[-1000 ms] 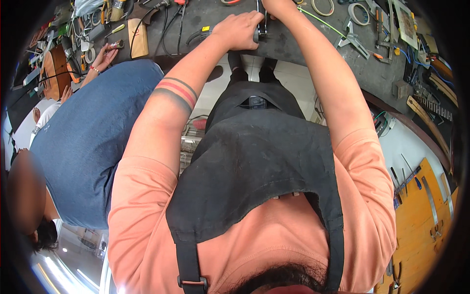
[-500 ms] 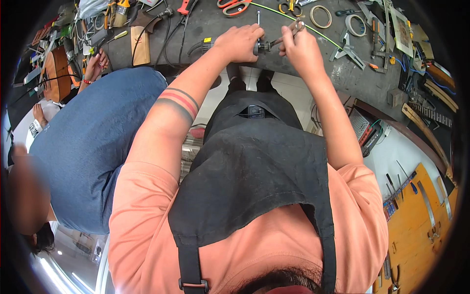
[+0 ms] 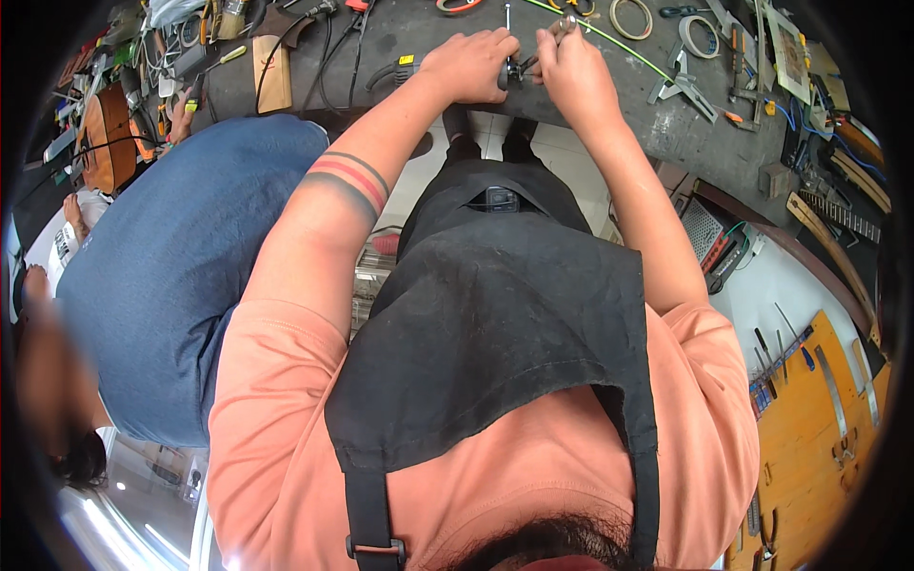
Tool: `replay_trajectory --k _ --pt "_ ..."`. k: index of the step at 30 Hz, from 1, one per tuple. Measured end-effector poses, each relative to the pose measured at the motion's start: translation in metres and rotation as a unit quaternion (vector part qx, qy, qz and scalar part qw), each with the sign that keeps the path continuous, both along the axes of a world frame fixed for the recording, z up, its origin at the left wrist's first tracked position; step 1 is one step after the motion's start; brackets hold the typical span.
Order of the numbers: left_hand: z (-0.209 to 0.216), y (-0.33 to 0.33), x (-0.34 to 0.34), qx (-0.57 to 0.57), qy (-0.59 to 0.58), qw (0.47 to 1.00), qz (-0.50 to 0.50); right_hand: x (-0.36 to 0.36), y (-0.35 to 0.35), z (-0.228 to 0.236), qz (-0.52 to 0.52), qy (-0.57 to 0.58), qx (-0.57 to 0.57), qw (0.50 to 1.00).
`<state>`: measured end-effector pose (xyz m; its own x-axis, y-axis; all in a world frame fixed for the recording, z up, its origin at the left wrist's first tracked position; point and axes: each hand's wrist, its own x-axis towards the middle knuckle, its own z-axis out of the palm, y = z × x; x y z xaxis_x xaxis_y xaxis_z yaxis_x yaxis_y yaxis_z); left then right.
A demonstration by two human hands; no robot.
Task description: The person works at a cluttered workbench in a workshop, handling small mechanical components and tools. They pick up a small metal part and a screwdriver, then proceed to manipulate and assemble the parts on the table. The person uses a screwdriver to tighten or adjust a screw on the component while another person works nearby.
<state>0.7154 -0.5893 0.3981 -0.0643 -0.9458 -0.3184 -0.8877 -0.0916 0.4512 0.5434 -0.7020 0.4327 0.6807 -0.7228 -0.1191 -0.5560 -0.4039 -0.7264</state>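
Observation:
My left hand [image 3: 469, 68] is wrapped over the body of a dark corded power tool [image 3: 404, 72] with a yellow label, near the bench's front edge. The tool's narrow metal nose [image 3: 515, 70] sticks out on the right, past my fingers. My right hand [image 3: 579, 78] is closed on a metal wrench [image 3: 565, 27], whose upper end rises above the fingers. The wrench's lower end slants to the tool's nose; its exact fit there is too small to tell. Behind my left hand lies a thin metal rod-like piece [image 3: 507, 16].
Tape rolls [image 3: 700, 37], a metal caliper-like tool [image 3: 684, 90] and a green cord [image 3: 619, 44] lie on the dark bench [image 3: 657, 143]. A wooden block [image 3: 273, 76] and black cables sit left. Close on my left, a person in blue [image 3: 190, 276] bends over the bench.
My right hand has moved slightly left, closer to my left hand, with the wrench in it. The left hand keeps its hold on the power tool. The whole view has shifted a little.

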Motion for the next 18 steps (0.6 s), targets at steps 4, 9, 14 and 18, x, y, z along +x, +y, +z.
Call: replay_trajectory --k 4,9,14,18 --pt "-0.003 0.000 0.000 0.000 -0.010 1.000 -0.002 0.013 -0.008 -0.013 0.015 0.031 -0.063 0.997" --pt "-0.008 0.004 0.003 -0.003 -0.004 1.000 0.011 0.037 -0.027 -0.043 0.087 0.027 -0.154 0.984" --pt "-0.002 0.001 0.003 -0.002 0.013 1.000 0.018 0.085 -0.100 -0.141 0.277 0.208 -0.190 0.919" --pt "0.002 -0.004 -0.001 0.000 0.011 1.000 0.008 0.109 -0.122 -0.197 0.295 0.308 -0.132 0.895"
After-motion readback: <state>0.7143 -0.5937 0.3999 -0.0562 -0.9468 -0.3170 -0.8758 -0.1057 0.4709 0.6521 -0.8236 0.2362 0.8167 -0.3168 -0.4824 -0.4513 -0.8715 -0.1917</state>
